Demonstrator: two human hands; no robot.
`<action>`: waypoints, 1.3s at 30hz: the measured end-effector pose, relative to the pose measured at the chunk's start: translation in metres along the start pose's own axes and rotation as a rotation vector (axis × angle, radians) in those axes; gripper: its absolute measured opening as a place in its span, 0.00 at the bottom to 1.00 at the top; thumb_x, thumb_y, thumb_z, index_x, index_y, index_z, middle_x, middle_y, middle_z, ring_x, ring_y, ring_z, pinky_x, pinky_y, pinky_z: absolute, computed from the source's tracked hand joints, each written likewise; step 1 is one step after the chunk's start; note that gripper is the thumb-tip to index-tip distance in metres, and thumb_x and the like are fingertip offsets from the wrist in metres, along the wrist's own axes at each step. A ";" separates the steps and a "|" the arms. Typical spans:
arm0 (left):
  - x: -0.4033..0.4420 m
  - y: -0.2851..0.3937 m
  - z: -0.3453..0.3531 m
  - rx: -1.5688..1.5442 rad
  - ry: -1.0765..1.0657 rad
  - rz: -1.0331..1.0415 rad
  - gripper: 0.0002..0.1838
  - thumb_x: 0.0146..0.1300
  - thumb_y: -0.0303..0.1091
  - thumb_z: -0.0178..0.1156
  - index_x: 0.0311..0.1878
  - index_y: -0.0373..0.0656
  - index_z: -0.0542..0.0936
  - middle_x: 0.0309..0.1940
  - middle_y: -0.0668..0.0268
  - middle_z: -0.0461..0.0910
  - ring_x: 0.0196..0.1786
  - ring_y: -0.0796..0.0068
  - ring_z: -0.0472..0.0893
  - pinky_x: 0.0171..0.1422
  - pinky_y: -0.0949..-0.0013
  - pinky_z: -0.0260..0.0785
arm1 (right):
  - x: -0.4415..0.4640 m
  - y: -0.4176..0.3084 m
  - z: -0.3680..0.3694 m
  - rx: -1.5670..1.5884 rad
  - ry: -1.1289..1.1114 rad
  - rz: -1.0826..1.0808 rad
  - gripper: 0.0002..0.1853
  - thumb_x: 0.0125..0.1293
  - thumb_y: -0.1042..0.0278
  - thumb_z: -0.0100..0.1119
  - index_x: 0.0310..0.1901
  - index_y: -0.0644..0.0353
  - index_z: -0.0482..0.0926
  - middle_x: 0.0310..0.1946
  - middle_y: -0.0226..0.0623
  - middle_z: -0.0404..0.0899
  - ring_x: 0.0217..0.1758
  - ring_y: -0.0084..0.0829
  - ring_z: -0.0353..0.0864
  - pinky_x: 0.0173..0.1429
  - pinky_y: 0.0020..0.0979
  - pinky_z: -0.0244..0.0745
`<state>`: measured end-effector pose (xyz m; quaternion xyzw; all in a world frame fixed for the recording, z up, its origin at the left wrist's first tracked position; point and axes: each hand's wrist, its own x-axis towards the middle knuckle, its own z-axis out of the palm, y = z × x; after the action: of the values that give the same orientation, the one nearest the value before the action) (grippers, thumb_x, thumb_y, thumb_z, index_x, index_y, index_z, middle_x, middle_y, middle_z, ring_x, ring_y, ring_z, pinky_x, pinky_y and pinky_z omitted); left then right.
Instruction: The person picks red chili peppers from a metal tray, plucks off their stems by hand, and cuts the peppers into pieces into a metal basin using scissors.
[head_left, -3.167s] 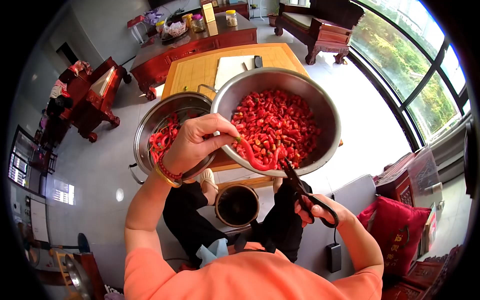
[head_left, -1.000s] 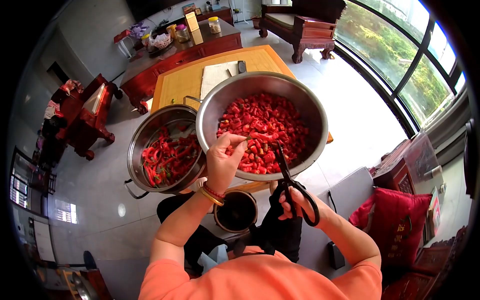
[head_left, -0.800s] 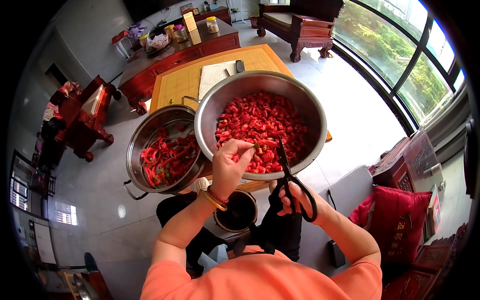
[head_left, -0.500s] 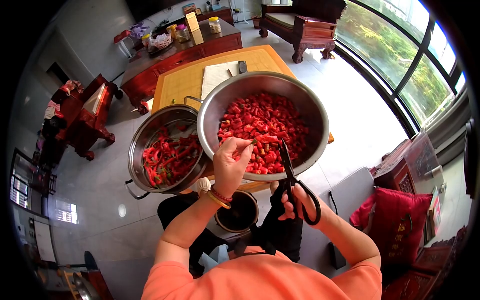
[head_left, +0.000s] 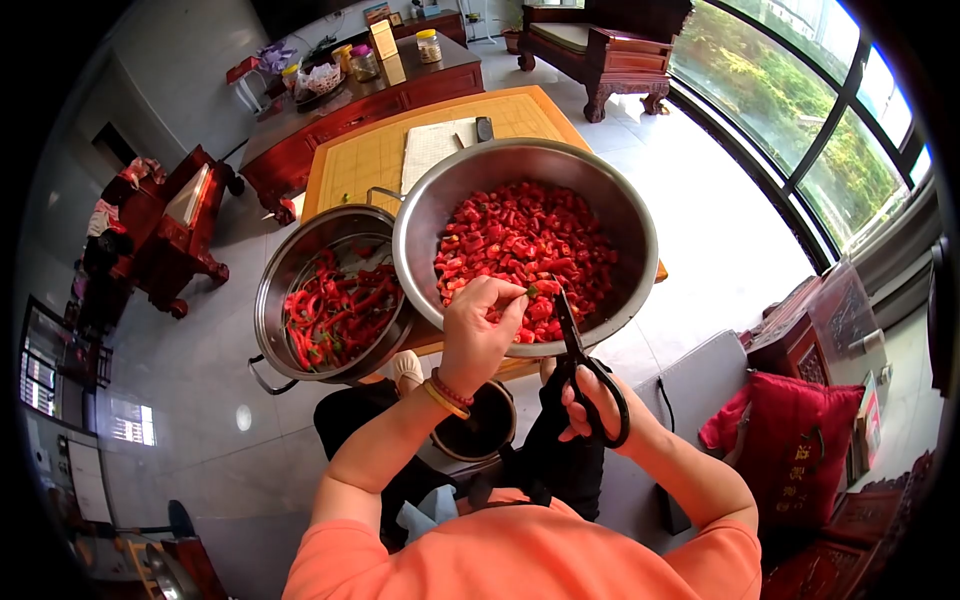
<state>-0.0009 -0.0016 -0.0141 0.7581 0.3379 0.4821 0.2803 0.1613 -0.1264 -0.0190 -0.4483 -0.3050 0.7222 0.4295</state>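
My left hand (head_left: 482,330) pinches a red chili pepper (head_left: 543,289) at its green stem end, over the large metal basin (head_left: 640,265). Inside that basin lies a heap of cut red chili pieces (head_left: 515,235). Black scissors (head_left: 570,338) are in my right hand (head_left: 592,402), fingers through the handle loops, blades pointing up beside the pepper. Whether the blades touch the pepper I cannot tell. To the left, a smaller two-handled pot (head_left: 268,320) contains whole red chilies (head_left: 335,310), some with green stems.
Basin and pot rest at the near side of a wooden table (head_left: 350,160), with a white pad (head_left: 430,150) farther back. A dark bucket (head_left: 478,425) stands on the floor between my legs. A red cushion (head_left: 795,445) lies on the right, near a grey seat (head_left: 700,400).
My left hand has shifted slightly right with the pepper. The scissors have moved a little left and down, so blades and pepper are closer together.
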 end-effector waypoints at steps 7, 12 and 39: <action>0.003 -0.003 -0.006 0.043 0.027 0.017 0.02 0.56 0.23 0.59 0.32 0.35 0.77 0.26 0.64 0.76 0.30 0.76 0.76 0.37 0.74 0.67 | -0.002 0.007 -0.009 -0.116 -0.062 -0.027 0.20 0.68 0.51 0.47 0.36 0.65 0.70 0.25 0.31 0.67 0.25 0.22 0.69 0.41 0.30 0.78; 0.006 -0.002 -0.010 0.052 0.074 -0.008 0.03 0.56 0.23 0.59 0.33 0.35 0.78 0.26 0.64 0.77 0.30 0.76 0.76 0.37 0.74 0.67 | -0.001 0.011 -0.010 -0.161 -0.033 -0.027 0.23 0.66 0.47 0.50 0.35 0.66 0.69 0.25 0.32 0.67 0.25 0.22 0.70 0.41 0.30 0.78; 0.002 0.003 -0.024 0.128 -0.159 0.186 0.03 0.54 0.25 0.62 0.33 0.41 0.79 0.27 0.64 0.78 0.31 0.67 0.76 0.43 0.68 0.63 | 0.001 -0.005 -0.003 -0.453 0.036 0.035 0.23 0.63 0.46 0.54 0.36 0.63 0.71 0.24 0.31 0.68 0.27 0.21 0.70 0.37 0.29 0.77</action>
<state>-0.0215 0.0007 -0.0016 0.8382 0.2729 0.4221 0.2115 0.1649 -0.1229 -0.0168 -0.5515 -0.4438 0.6343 0.3108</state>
